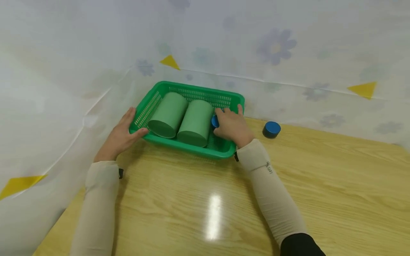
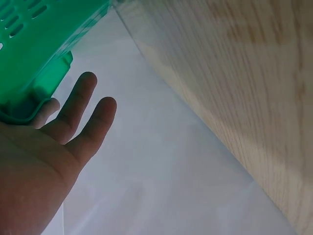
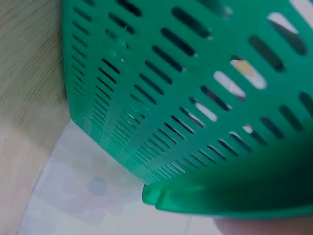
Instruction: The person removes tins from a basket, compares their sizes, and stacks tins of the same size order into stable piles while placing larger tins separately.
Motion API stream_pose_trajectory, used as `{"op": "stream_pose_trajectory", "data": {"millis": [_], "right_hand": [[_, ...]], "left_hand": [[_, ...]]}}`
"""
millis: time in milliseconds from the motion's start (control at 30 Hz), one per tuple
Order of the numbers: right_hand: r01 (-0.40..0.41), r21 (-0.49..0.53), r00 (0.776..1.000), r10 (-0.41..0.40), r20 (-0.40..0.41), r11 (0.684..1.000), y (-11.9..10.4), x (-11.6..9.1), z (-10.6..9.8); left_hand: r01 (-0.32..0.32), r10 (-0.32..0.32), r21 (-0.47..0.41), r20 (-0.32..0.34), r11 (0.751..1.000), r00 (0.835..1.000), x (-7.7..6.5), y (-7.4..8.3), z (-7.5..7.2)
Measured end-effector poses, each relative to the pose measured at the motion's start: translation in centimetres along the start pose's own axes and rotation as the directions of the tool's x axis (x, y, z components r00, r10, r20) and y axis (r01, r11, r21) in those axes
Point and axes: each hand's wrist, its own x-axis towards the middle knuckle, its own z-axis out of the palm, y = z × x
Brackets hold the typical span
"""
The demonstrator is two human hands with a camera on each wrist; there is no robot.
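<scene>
A green slotted plastic basket (image 1: pixel 189 146) stands on the wooden table. Two pale green cylinders (image 1: pixel 168 114) lie side by side in its left and middle part. My left hand (image 1: pixel 120 137) is at the basket's left end, thumb at the front corner rim and fingers along the outer side; in the left wrist view the fingers are spread and fairly straight. My right hand (image 1: pixel 233 126) reaches over the right end and grips a short blue cylinder (image 1: pixel 215 122) inside, beside the nearer pale green cylinder. Most of the blue cylinder is hidden by the hand.
Another short blue cylinder (image 1: pixel 271 130) stands on the wooden table (image 1: pixel 320 177) to the right of the basket. A white flower-patterned sheet (image 1: pixel 224 46) hangs close behind and along the left, with yellow triangles (image 1: pixel 363 90) on it.
</scene>
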Motion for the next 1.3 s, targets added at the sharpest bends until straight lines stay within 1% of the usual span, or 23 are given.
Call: {"op": "stream_pose_trajectory", "data": {"millis": [100,167,233,300,333,400,467,533,633,733,867,933,1000,1067,1200,1300], "right_hand": [[0.001,0.126,0.997,0.009,-0.08,0.992,0.4,-0.3,-0.5],[0.011,0.237,0.991,0.021,-0.13,0.971,0.9,-0.7,-1.0],[0.026,0.367,0.986,0.037,-0.164,0.93,1.4,-1.2,-1.8],[0.05,0.479,0.98,0.049,-0.191,0.876,2.0,-1.8,-2.4],[0.062,0.522,0.978,0.054,-0.204,0.851,2.2,-2.1,-2.7],[0.094,0.579,0.972,0.052,-0.231,0.81,2.8,-2.5,-3.3],[0.118,0.611,0.965,0.056,-0.258,0.783,3.4,-2.8,-3.7],[0.119,0.631,0.959,0.076,-0.273,0.767,4.1,-3.1,-4.0],[0.11,0.649,0.951,0.11,-0.289,0.753,5.3,-3.5,-4.3],[0.114,0.663,0.938,0.141,-0.318,0.74,6.9,-4.0,-4.5],[0.141,0.697,0.919,0.169,-0.356,0.703,8.7,-4.6,-4.6],[0.136,0.713,0.911,0.195,-0.362,0.688,9.4,-4.8,-4.6],[0.115,0.726,0.908,0.225,-0.354,0.678,9.9,-4.9,-4.6],[0.074,0.732,0.91,0.255,-0.328,0.677,10.3,-4.8,-4.4],[-0.044,0.732,0.92,0.313,-0.235,0.68,11.5,-5.1,-3.5],[-0.112,0.718,0.923,0.339,-0.18,0.687,12.8,-5.4,-2.7]], "left_hand": [[-0.004,0.004,0.006,0.004,1.0,1.0,0.1,-0.1,0.0],[-0.01,0.01,0.008,0.004,1.0,1.0,0.2,-0.2,0.0],[-0.017,0.017,0.006,0.004,1.0,1.0,0.4,-0.2,0.0],[-0.03,0.03,0.005,0.0,1.0,1.0,0.6,-0.2,0.0],[-0.033,0.033,0.0,-0.001,0.999,0.999,0.7,-0.3,0.0],[-0.033,0.033,-0.009,-0.003,0.999,0.999,0.8,-0.4,-0.1],[-0.032,0.032,-0.02,-0.005,0.999,0.999,1.0,-0.5,-0.1],[-0.03,0.03,-0.031,-0.004,0.999,1.0,1.2,-0.7,-0.2],[-0.042,0.042,-0.036,-0.005,0.998,0.999,1.4,-0.7,-0.2],[-0.047,0.047,-0.042,-0.002,0.998,0.999,1.6,-0.7,-0.1],[-0.043,0.043,-0.04,-0.001,0.998,0.999,1.6,-0.8,-0.2],[-0.043,0.043,-0.033,-0.004,0.999,0.999,1.6,-1.0,-0.4],[-0.046,0.046,-0.025,-0.012,0.999,0.999,1.4,-1.3,-0.6],[-0.044,0.043,-0.022,-0.02,0.999,0.999,1.2,-1.6,-0.9],[-0.028,0.028,-0.024,-0.018,0.999,0.999,0.6,-1.8,-1.1],[-0.03,0.029,-0.029,-0.015,0.999,0.999,0.5,-2.0,-1.1]]}}
